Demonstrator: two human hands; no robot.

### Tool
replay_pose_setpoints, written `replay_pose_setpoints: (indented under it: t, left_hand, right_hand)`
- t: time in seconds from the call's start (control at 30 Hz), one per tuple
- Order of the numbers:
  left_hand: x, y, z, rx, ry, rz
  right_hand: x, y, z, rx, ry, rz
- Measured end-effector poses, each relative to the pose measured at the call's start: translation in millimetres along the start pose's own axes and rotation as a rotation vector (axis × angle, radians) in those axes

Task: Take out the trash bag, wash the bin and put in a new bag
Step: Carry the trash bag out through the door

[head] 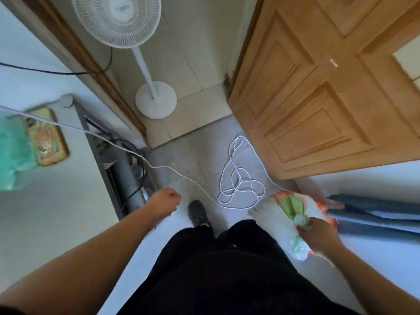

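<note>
The fingers of the right hand (318, 233) are curled tightly around the gathered, twisted neck of the trash bag (281, 214), a pale translucent bag with green and orange contents showing through. The bag hangs from this grip beside the person's right leg, near the lower right of the floor (197, 160). The fingers of the left hand (164, 201) are curled inward into a loose fist and grasp nothing; the hand hangs above the floor's left edge, near a grey metal frame (127, 173). One dark shoe (198, 212) stands on the floor between the two hands. A white cord (238, 178) lies in loose loops on the floor ahead of the shoe and runs off toward the left. Beyond it stands a white pedestal fan (118, 19); faint lettering at the fan's hub is too blurred to read. A panelled wooden door (318, 98) fills the upper right. Folded blue-grey fabric (375, 214) lies at the right edge.
</note>
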State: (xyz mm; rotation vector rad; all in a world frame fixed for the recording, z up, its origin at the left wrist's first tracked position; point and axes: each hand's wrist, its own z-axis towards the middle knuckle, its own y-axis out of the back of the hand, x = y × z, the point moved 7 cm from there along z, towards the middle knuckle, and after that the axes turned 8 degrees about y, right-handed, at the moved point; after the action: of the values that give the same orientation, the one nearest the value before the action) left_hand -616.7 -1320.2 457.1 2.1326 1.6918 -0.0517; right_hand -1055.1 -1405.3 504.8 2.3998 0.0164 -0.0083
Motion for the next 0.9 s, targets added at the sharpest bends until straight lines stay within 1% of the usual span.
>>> replay_pose_setpoints:
  t: [0.1,0.17,0.3,0.37,0.4,0.47,0.53,0.63,0.73,0.9]
  left_hand:
    - [-39.4,23.8,9.1,-0.050,-0.067,-0.203]
    - [-34.0,24.8,12.1,-0.048,-0.047,-0.260]
    - [-3.4,13.6,14.1,-0.039,0.135,-0.298]
    - [13.8,6.5,10.3,-0.040,0.239,-0.311]
    - [22.4,3.8,6.8,-0.049,0.292,-0.333]
    - [40.3,-2.7,0.2,-0.087,0.389,-0.449]
    - [50.8,-11.5,-7.7,-0.126,0.475,-0.616]
    - [58.4,-29.3,1.7,-0.197,0.586,-0.784]
    - [47.0,-49.3,36.4,-0.209,0.590,-0.852]
    - [29.0,-89.7,136.2,-0.092,0.522,-0.625]
  right_hand:
    - [8.6,36.2,37.7,0.008,0.042,-0.078]
    - [21.5,62.1,61.0,0.016,0.080,-0.136]
    - [66.3,114.5,115.3,0.003,0.182,-0.134]
    - [94.6,136.1,145.7,0.042,0.253,-0.162]
    - [110.3,146.2,162.5,0.065,0.299,-0.217]
    - [145.3,165.2,193.8,0.097,0.386,-0.315]
    - [183.8,176.0,222.0,0.146,0.492,-0.379]
    - [242.3,177.2,262.1,0.213,0.630,-0.484]
    - [297.8,158.1,307.7,0.246,0.724,-0.599]
    - [398.3,87.3,374.9,0.198,0.919,-0.727]
